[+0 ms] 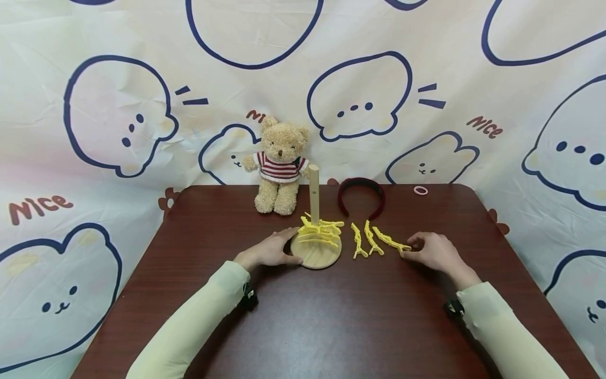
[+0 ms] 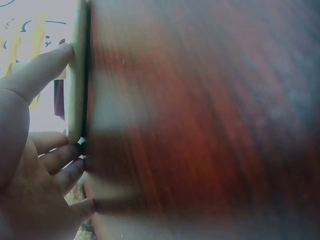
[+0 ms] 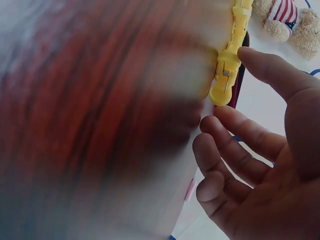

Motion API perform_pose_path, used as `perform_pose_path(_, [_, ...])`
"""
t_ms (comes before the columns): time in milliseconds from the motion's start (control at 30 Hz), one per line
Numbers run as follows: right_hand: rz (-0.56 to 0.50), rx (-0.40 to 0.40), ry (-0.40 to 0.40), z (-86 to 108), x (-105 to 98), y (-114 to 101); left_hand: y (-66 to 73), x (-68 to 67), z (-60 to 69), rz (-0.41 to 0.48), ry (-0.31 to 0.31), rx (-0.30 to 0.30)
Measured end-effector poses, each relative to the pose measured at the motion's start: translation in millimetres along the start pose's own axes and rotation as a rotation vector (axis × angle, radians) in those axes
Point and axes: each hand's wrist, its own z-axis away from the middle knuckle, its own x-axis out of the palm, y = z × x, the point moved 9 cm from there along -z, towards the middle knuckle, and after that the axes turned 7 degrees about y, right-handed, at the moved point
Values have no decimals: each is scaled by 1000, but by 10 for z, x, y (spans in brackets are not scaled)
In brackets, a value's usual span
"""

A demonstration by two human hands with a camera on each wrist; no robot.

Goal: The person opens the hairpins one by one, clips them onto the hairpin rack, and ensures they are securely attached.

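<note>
A round wooden stand with an upright post bears several yellow hair clips around the post's foot. My left hand grips the left edge of its base; in the left wrist view the thumb lies against the rim. Right of the stand, two yellow hair clips lie side by side on the table. A third yellow hair clip slants toward my right hand, whose thumb and index finger pinch its forked end. Its spring shows in the right wrist view.
A teddy bear in a striped shirt sits behind the stand. A dark red headband lies behind the loose clips, and a pink hair tie lies near the back right edge. A printed cloth hangs behind the brown table.
</note>
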Motion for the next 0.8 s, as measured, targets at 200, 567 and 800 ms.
perform_pose_path(200, [26, 27, -18, 2, 47, -7, 0, 14, 4, 4, -3, 0])
perform_pose_path(567, [45, 44, -44, -8, 76, -38, -13, 27, 1, 0, -4, -4])
perform_pose_path(800, [8, -36, 73, -18, -96, -72, -22, 24, -10, 0, 4, -6])
